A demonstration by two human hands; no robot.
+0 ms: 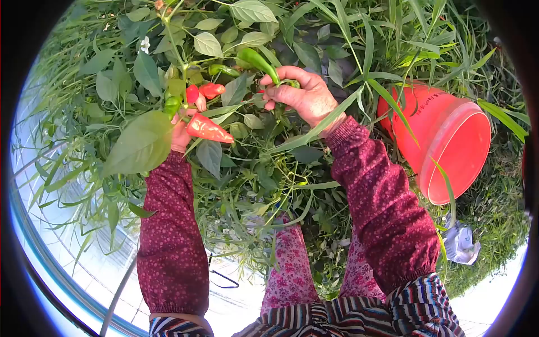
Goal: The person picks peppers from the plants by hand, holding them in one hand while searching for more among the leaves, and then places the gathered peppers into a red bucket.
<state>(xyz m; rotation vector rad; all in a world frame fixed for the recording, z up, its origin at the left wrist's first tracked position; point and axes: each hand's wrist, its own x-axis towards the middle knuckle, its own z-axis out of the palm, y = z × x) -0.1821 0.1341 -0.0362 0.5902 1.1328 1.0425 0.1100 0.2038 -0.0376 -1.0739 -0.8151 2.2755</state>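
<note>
Among the leaves of a pepper plant, my right hand (306, 95) is closed, thumb and fingers pinched at the end of a green pepper (259, 63). Another green pepper (223, 70) hangs just left of it. My left hand (181, 133) is partly hidden behind a large leaf (140, 143) and holds a large red pepper (209, 128). Close above that hand are more red peppers (212, 90), and it is unclear whether the fingers touch them.
A red bucket (415, 121) lies tilted in the grass on the right, its opening toward the lower right. Crumpled white litter (461, 244) lies below it. Long grass blades (368, 45) cross near my right hand. White sheeting (84, 264) covers the lower left.
</note>
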